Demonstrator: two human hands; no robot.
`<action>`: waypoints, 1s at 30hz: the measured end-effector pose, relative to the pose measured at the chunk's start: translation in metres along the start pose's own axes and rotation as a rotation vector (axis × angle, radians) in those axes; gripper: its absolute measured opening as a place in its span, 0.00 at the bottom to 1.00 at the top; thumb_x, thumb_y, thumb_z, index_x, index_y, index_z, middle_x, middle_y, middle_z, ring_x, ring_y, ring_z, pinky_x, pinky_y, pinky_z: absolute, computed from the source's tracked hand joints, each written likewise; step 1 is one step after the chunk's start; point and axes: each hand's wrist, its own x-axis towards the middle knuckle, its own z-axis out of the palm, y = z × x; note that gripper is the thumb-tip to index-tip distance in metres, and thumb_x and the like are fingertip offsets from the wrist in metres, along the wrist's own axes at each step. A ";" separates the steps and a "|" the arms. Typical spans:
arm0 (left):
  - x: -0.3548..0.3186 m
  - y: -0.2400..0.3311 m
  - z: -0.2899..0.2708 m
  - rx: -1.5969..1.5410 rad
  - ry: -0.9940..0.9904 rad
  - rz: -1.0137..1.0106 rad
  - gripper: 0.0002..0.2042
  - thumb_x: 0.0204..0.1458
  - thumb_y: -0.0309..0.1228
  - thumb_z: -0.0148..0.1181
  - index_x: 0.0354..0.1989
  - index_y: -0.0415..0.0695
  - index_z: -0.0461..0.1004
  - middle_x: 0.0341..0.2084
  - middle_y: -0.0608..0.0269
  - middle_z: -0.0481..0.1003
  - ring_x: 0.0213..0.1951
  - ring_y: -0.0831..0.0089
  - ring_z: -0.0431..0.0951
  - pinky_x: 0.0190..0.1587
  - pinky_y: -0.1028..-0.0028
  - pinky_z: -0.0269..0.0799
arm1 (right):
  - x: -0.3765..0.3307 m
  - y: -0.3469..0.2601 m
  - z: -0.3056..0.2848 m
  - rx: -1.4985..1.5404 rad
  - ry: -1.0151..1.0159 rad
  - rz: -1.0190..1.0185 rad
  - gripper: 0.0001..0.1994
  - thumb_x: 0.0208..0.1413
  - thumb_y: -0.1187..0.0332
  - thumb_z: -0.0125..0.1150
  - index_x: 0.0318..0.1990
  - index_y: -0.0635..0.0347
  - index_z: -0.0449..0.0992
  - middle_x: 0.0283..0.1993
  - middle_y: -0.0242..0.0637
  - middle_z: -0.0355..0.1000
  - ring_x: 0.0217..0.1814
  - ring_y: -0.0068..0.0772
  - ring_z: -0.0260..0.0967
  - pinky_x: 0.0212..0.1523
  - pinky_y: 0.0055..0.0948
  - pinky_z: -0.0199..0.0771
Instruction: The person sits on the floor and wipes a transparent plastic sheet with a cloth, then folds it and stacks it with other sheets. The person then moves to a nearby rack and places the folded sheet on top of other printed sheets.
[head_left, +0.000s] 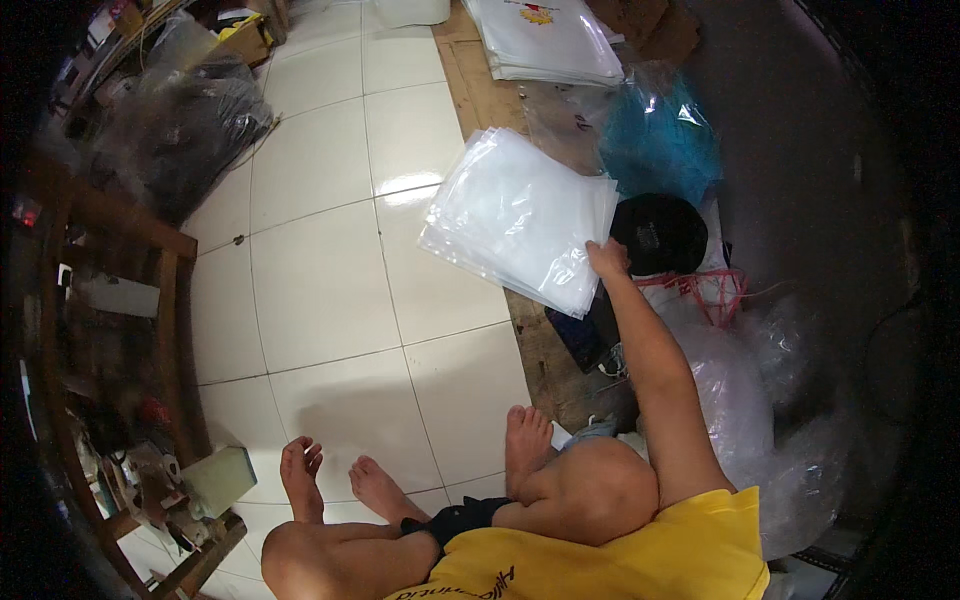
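Observation:
My right hand is closed, pinching the right edge of a stack of whitish, see-through plastic bags. The stack hangs above the tiled floor and the brown board, its layers slightly fanned out at the edges. Close beside that hand lies a round black object. My left hand hangs past my left knee with its fingers loosely apart and nothing visible in them. Part of it is hidden behind the knee.
Another pile of printed plastic bags lies at the far end of the board. Blue plastic wrapping, red string and clear plastic bundles are on the right. A wooden frame and a dark wrapped bundle stand left.

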 end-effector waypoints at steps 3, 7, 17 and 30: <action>0.000 0.001 0.016 0.026 -0.029 -0.007 0.13 0.67 0.38 0.52 0.51 0.42 0.72 0.46 0.62 0.75 0.46 0.70 0.78 0.51 0.71 0.73 | 0.003 0.005 0.007 -0.126 0.184 -0.024 0.31 0.54 0.49 0.60 0.58 0.65 0.74 0.56 0.59 0.73 0.60 0.58 0.71 0.63 0.50 0.68; 0.007 -0.002 0.026 0.064 -0.103 -0.015 0.12 0.67 0.36 0.52 0.51 0.42 0.72 0.46 0.62 0.76 0.46 0.70 0.78 0.50 0.71 0.73 | 0.051 0.021 -0.030 0.059 -0.024 0.073 0.28 0.55 0.51 0.58 0.53 0.67 0.77 0.59 0.59 0.72 0.61 0.56 0.72 0.62 0.47 0.70; 0.003 0.000 0.033 0.126 -0.062 -0.039 0.12 0.67 0.36 0.51 0.49 0.41 0.73 0.45 0.61 0.76 0.44 0.70 0.79 0.48 0.71 0.73 | 0.050 0.014 0.004 0.075 -0.070 0.126 0.37 0.51 0.51 0.65 0.63 0.68 0.67 0.59 0.60 0.69 0.62 0.59 0.66 0.66 0.52 0.63; 0.013 -0.010 0.031 0.109 -0.091 -0.027 0.13 0.67 0.34 0.50 0.50 0.38 0.73 0.46 0.59 0.76 0.45 0.70 0.79 0.50 0.69 0.74 | 0.035 0.000 -0.055 1.404 -0.489 0.173 0.27 0.55 0.63 0.67 0.57 0.74 0.70 0.51 0.51 0.75 0.49 0.47 0.77 0.49 0.43 0.80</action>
